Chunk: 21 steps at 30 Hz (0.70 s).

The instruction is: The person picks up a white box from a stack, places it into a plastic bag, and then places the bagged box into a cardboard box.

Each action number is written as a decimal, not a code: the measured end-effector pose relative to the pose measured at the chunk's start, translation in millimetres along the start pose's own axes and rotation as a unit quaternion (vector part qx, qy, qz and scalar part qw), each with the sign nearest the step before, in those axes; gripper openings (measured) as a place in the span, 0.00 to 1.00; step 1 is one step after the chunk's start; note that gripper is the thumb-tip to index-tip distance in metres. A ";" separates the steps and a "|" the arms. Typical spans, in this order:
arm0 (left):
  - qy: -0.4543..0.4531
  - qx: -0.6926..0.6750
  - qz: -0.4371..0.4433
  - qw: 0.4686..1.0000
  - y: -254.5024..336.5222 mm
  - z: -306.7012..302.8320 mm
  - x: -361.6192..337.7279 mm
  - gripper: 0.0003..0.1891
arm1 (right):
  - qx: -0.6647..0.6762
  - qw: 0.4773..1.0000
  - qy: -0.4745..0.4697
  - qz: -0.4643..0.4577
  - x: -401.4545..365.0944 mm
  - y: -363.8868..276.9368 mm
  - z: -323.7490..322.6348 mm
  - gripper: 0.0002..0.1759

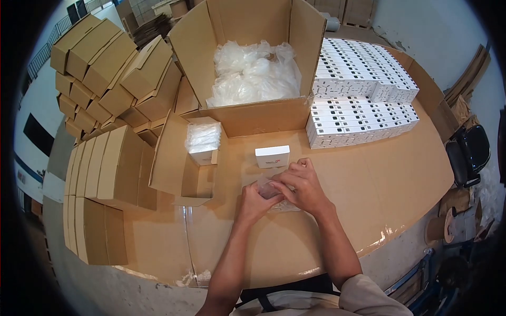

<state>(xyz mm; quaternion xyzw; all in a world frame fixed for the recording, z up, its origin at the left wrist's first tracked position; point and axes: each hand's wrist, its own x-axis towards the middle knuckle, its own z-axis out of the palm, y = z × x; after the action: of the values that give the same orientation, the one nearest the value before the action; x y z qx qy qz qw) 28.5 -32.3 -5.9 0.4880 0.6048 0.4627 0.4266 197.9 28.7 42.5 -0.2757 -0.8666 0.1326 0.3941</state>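
Observation:
Between my two hands is a clear plastic bag [267, 189], partly covered by the fingers. My left hand [254, 203] grips its left side, thumb toward the middle. My right hand [301, 188] pinches the bag's upper right part, with some fingers curled above. More clear plastic [284, 206] lies on the table under the hands. Just beyond them stands a small white box [272, 158] with small printing on its front. Left of the hands is an open cardboard carton [196, 201], holding several plastic-wrapped white boxes [203, 141] at its far end.
A large open carton [258, 118] full of clear plastic bags [253, 73] stands at the back. Stacked white boxes [363, 124] fill the back right. Brown cartons [113, 163] are piled on the left. A black chair [469, 152] is beyond the table's right edge.

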 end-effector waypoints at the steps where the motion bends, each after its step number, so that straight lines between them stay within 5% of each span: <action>1: -0.006 -0.023 0.009 1.000 -2.9 0.5 1.1 0.25 | 0.005 1.000 0.011 0.001 -0.7 1.0 0.0 0.07; 6: -0.014 -0.022 -0.011 1.000 8.1 -3.1 -3.3 0.21 | 0.094 0.986 0.116 0.072 2.5 1.4 -9.4 0.07; 9: -0.009 -0.049 -0.016 0.999 3.9 -8.4 -0.8 0.21 | 0.279 0.916 0.235 0.168 0.9 23.1 5.6 0.11; 12: 0.007 -0.079 -0.008 0.997 -1.8 -12.5 0.6 0.23 | 0.276 0.916 0.195 0.216 -8.3 51.3 13.0 0.15; 21: -0.010 -0.078 -0.014 0.997 2.4 -14.7 0.9 0.24 | 0.284 0.936 0.121 0.171 0.1 50.4 33.6 0.24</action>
<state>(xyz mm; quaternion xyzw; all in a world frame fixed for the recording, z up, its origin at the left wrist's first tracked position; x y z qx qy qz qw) 14.6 -33.3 -0.6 0.4493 0.5696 0.4970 0.4760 191.3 69.3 -2.0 -0.3104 -0.6784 0.4045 0.5291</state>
